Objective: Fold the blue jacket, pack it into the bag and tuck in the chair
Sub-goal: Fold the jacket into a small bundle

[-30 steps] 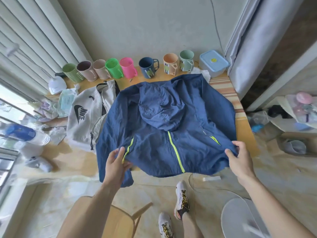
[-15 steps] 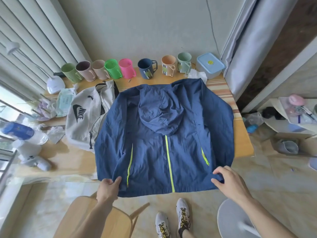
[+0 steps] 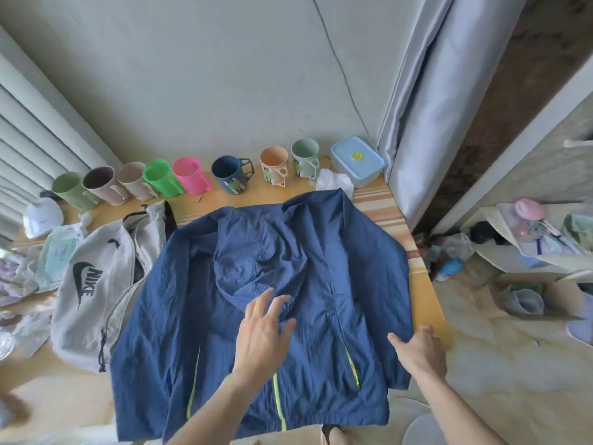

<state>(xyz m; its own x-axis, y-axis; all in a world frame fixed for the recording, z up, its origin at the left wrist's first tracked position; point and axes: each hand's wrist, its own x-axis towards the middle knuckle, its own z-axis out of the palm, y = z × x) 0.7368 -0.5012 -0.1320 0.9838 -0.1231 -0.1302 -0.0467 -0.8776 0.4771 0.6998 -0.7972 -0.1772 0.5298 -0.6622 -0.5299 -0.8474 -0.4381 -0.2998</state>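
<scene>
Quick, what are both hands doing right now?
Left hand: open, fingers spread, flat on the blue jacket, holding nothing.
Right hand: at the jacket's right edge; whether it grips cannot be told.

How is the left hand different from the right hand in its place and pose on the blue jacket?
The left hand lies open, fingers spread, on the middle of the blue jacket just below the hood; the right hand is at the jacket's right sleeve edge by the table edge, fingers more closed. Both touch the jacket.

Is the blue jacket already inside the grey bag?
No, the blue jacket lies spread flat on the table, beside the grey bag, with both hands on it.
</scene>
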